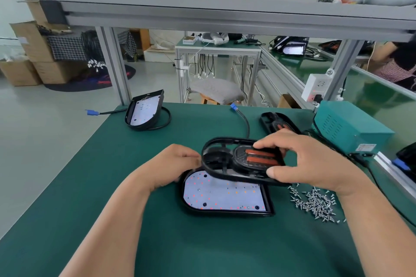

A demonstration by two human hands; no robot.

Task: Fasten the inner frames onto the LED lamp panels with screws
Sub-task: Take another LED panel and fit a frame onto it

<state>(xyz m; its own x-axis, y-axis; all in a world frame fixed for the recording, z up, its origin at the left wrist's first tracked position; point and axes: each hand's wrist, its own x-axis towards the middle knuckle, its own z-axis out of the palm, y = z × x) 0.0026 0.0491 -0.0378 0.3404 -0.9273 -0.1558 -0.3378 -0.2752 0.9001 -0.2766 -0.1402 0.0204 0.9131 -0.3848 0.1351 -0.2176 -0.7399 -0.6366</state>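
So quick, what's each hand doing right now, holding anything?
Left hand: holds the left rim of the inner frame.
Right hand: grips the same frame's right end, above the LED lamp panel.

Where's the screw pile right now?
Head view: the screw pile lies loose on the green mat, right of the near LED lamp panel, beside the right hand holding the inner frame, in front of the teal box.

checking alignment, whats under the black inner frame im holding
The white LED lamp panel in a black housing lies under the black plastic inner frame. Its near part shows; the frame covers its far edge.
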